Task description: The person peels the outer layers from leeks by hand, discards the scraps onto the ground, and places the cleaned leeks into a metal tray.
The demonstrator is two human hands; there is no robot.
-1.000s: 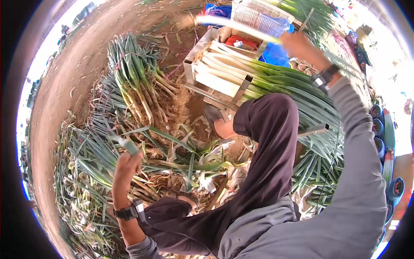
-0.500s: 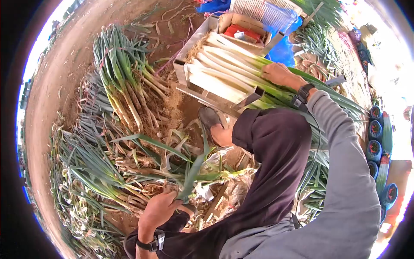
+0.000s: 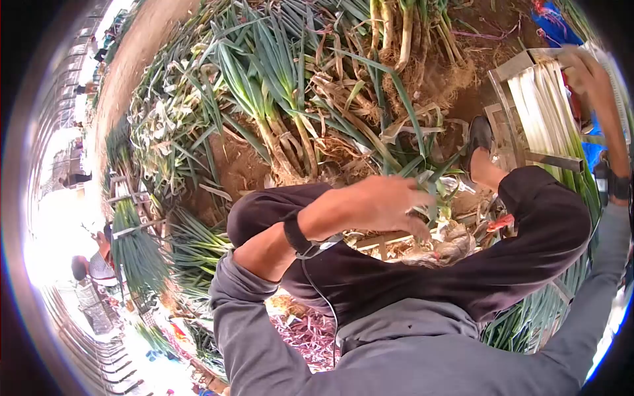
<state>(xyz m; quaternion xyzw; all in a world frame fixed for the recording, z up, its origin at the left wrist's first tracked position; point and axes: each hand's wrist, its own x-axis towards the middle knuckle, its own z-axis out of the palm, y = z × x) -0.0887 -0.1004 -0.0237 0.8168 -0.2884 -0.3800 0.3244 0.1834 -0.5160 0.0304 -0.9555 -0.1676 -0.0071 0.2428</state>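
Note:
My left hand (image 3: 386,204) hovers over my knees with its fingers spread and nothing in it, just above a litter of peeled leek skins (image 3: 449,241). My right hand (image 3: 590,69) reaches out at the far right edge and rests on the white ends of the trimmed leeks (image 3: 545,109) stacked in a metal frame (image 3: 508,135). Whether it grips any leek is unclear. Both wrists wear black watches. My foot in a dark sandal (image 3: 480,142) sits beside the frame.
A big heap of untrimmed leeks with roots (image 3: 290,86) lies on the dirt ahead. More bundled leeks (image 3: 135,247) stand at the left, with people (image 3: 92,267) beyond them. Purple scraps (image 3: 310,333) lie below my left arm.
My head has turned left, shifting the whole scene right. My left hand let go of the green leaf and rose open over my knees. My right hand stayed on the stacked leeks.

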